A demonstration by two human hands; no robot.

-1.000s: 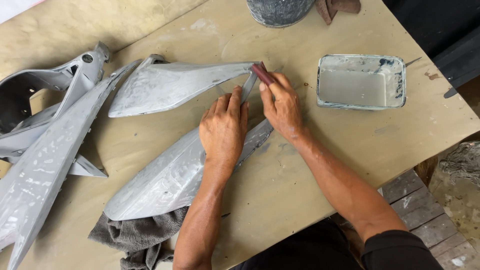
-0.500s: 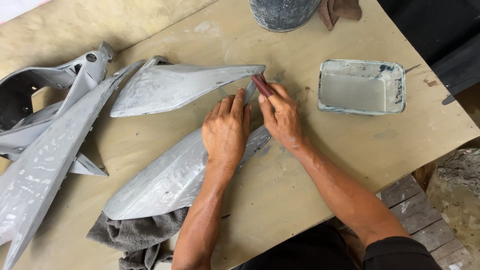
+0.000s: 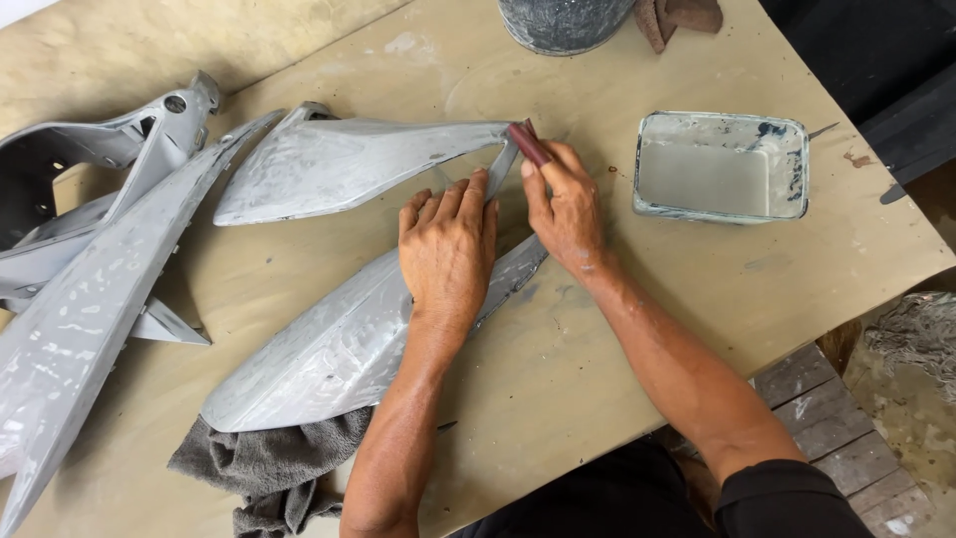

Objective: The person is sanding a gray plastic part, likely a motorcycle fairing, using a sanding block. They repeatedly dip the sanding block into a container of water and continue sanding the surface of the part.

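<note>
**Grey panels, tan table, dark red pad**

Curved panel (image 3: 329,349) at centre: dull silver-grey, pale scuff streaks. Second panel (image 3: 339,164) above it: same grey, whitish blotches. Long panels (image 3: 90,299) at left: grey, flecked white. Folded pad (image 3: 528,144) at upper centre: dark red-maroon. Table (image 3: 637,329): tan-yellow, faint smudges. Rectangular tray (image 3: 722,164) at upper right: grey-white, blue-black smears on rim. Cloth (image 3: 269,463) at bottom left: dark grey. Sleeve (image 3: 787,498) at lower right: black.

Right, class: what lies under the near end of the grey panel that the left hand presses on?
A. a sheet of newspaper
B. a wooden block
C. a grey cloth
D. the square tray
C: a grey cloth sticks out from under the near end of the panel that the left hand presses flat, while the tray sits apart on the table.
</note>
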